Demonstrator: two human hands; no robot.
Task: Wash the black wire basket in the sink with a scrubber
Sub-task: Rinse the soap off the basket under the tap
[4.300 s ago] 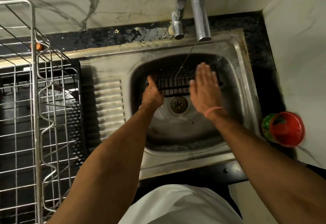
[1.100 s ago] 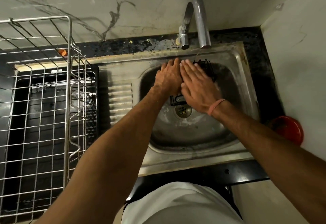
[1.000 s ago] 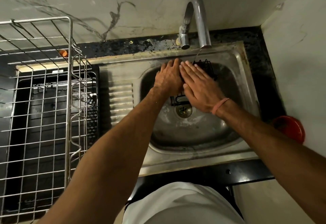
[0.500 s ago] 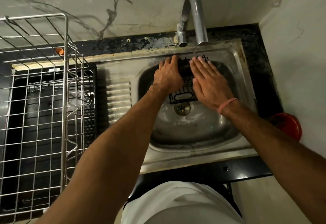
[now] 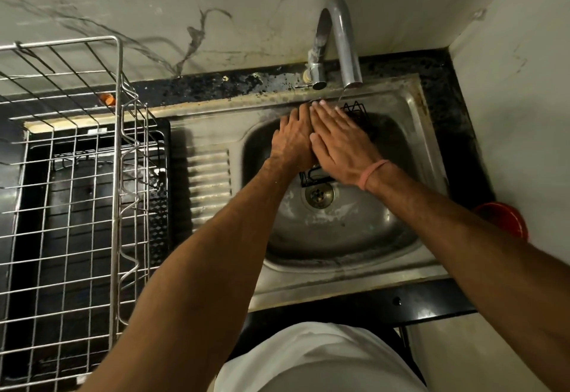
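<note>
Both hands flat on black wire basket (image 5: pixel 317 174) in sink (image 5: pixel 410 151): left hand (image 5: pixel 294 142) & right hand (image 5: pixel 342 145) (fingers straight, gripping nothing)

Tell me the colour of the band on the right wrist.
Pink; the band shows in the head view.

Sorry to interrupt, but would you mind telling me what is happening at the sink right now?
A person is rinsing a black wire basket in the steel sink, under a thin stream from the tap. The left hand and right hand lie side by side on the basket, fingers straight. No scrubber is visible. A dish rack stands on the left.
</note>
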